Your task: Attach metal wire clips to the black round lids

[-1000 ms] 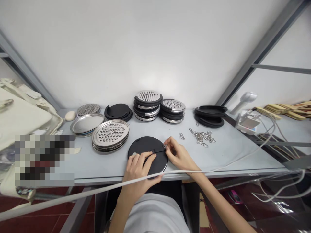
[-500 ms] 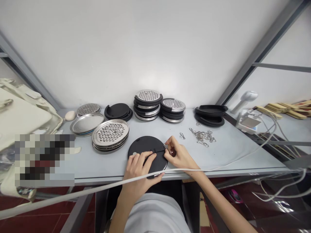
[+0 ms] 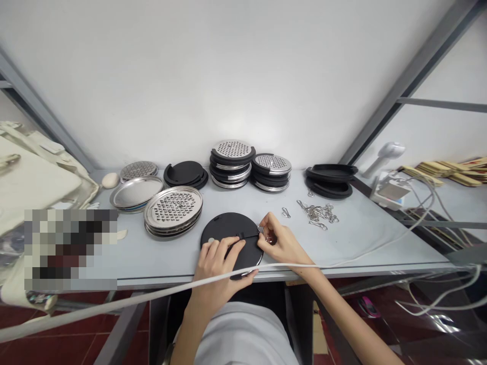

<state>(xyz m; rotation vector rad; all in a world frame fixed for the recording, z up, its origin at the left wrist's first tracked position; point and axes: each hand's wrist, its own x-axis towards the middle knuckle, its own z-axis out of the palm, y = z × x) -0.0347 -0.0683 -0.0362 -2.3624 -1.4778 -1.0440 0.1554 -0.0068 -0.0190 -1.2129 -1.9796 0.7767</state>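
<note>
A black round disc [image 3: 224, 225] lies on the table in front of me, a thin bright metal rim showing at its lower right edge. My left hand [image 3: 218, 268] holds it, fingers bent over its top and thumb at the near edge. At the disc's right edge, my right hand [image 3: 279, 241] pinches a small metal clip [image 3: 260, 229] between thumb and forefinger, by the end of a narrow black strip [image 3: 249, 235] that crosses the disc. More of the clip is hidden by the fingers. Loose metal clips [image 3: 317, 213] lie to the right of that hand.
Left of the disc is a stack of round metal grater plates [image 3: 173, 208]. Behind stand black-rimmed grater stacks [image 3: 233, 149] [image 3: 272, 165] and black round holders [image 3: 329, 187]. A white cable [image 3: 152, 296] crosses in front of my hands. A cream bag [image 3: 34, 167] sits at left.
Almost nothing differs. My right fingertips have shifted very slightly at the metal clip; the left hand and the disc stay in place.
</note>
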